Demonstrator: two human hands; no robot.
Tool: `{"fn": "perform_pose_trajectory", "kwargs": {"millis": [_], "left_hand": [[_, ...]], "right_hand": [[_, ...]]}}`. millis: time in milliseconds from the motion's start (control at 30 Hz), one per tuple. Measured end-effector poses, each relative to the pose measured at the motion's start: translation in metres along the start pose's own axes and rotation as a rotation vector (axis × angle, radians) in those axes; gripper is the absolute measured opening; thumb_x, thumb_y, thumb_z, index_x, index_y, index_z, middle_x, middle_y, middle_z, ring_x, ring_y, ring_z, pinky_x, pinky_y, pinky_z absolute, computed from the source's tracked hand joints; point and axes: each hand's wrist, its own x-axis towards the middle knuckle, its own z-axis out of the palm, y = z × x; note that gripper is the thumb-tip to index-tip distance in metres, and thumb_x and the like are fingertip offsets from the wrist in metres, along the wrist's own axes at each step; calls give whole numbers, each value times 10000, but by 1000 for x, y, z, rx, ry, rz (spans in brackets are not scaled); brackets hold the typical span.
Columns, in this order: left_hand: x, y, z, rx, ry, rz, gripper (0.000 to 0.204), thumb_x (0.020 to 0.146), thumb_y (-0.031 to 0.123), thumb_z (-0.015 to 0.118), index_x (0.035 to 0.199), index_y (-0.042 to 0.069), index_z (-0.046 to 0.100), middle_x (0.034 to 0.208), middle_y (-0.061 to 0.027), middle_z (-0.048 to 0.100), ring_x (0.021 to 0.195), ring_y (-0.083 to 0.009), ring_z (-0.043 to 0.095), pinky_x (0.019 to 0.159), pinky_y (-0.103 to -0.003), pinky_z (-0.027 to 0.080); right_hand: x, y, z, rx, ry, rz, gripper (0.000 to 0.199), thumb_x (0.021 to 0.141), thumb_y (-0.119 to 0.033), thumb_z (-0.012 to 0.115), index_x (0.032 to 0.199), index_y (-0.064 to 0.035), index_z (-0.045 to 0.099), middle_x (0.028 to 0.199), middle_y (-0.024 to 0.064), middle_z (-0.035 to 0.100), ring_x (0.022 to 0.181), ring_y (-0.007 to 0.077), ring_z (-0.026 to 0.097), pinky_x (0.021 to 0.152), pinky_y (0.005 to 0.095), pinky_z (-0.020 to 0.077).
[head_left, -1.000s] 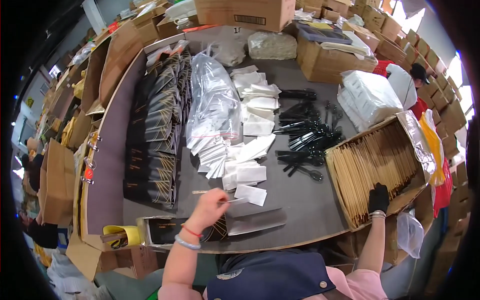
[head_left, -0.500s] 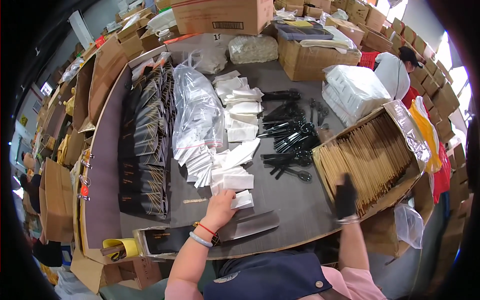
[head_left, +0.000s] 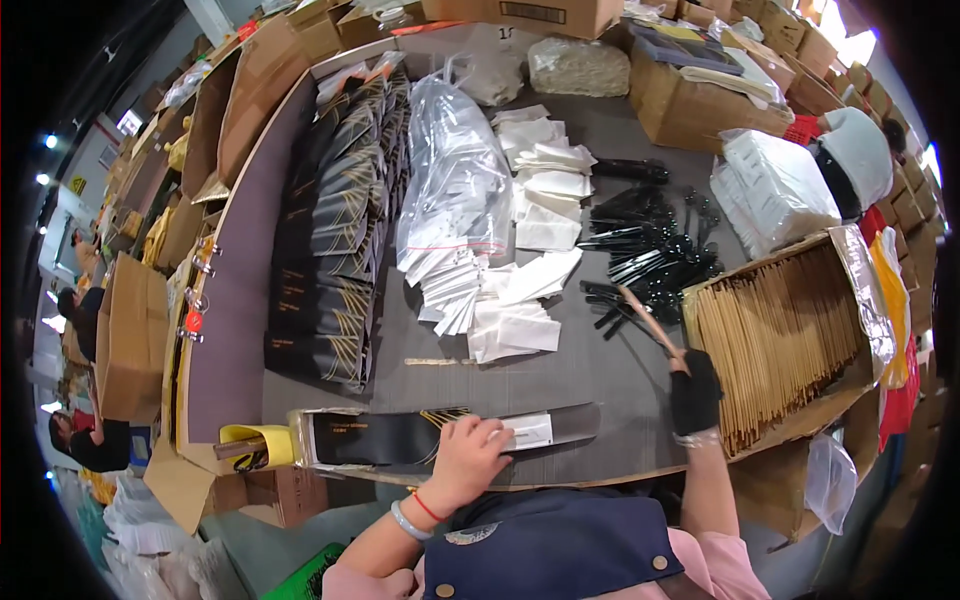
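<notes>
My left hand (head_left: 465, 465) is closed over one end of a small white packet (head_left: 530, 431). The packet lies on the grey strip beside the mouth of a black printed sleeve (head_left: 370, 438) at the table's near edge; the hand hides the sleeve's end. My right hand (head_left: 695, 395), in a black fingerless glove, grips a slim tan stick (head_left: 650, 322) that points away and to the left. Close to this hand stands a carton (head_left: 775, 435) packed with similar tan sticks (head_left: 775, 330). Black plastic spoons (head_left: 655, 250) lie beyond the held stick.
White packets (head_left: 515, 335) are piled mid-table beside a clear plastic bag (head_left: 455, 170). Overlapping black sleeves (head_left: 330, 230) line the left side. A wrapped white stack (head_left: 775, 190) and a cardboard box (head_left: 700, 105) stand at the far right. Another person (head_left: 855, 160) is beyond them.
My left hand has brought a white packet from the pile's near end to the black sleeve. My right hand has come away from the carton's sticks with one stick. The view has shifted.
</notes>
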Motion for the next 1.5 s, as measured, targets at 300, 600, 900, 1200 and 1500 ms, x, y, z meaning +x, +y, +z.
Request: {"fn": "perform_pose_trajectory", "kwargs": {"millis": [300,600,900,1200,1500], "left_hand": [[-32,13,-1,202,-105,-2,566,684,214,749,1214,94,590,1252,16,540,1018,-214,492,843,-378,368],[-35,-17,-30,-2,-13,-122,674,638,264,818,1241,82,577,1287,-95,520,1159,-318,463,973,-469,368],[-4,-24,-3,-75,-1,-2,711,565,250,854,1197,54,594,1247,-65,549,1129,-305,484,993,-455,384],[10,-18,16,69,-11,44,729,595,186,811,1261,52,548,1254,-93,520,1132,-300,481,987,-437,385],[44,-13,-35,166,-389,207,300,605,166,722,889,134,629,951,-102,536,929,-300,522,750,-390,445]], "right_hand": [[-35,-58,11,360,-817,365,243,871,-254,679,982,-38,700,814,102,699,782,200,669,700,332,501],[-45,-75,26,-144,-659,-507,292,826,-280,700,1113,-230,683,889,34,649,799,242,624,646,393,522],[-68,-94,79,326,-814,-536,185,855,-153,657,1036,-116,672,897,134,665,836,325,620,718,416,506],[-71,-126,76,529,-786,-303,230,742,-144,730,900,-61,585,906,128,579,898,339,559,772,404,468],[-39,-106,47,-248,-750,-572,615,588,-459,813,1074,-149,600,1033,72,595,1035,286,536,875,456,358]]}}
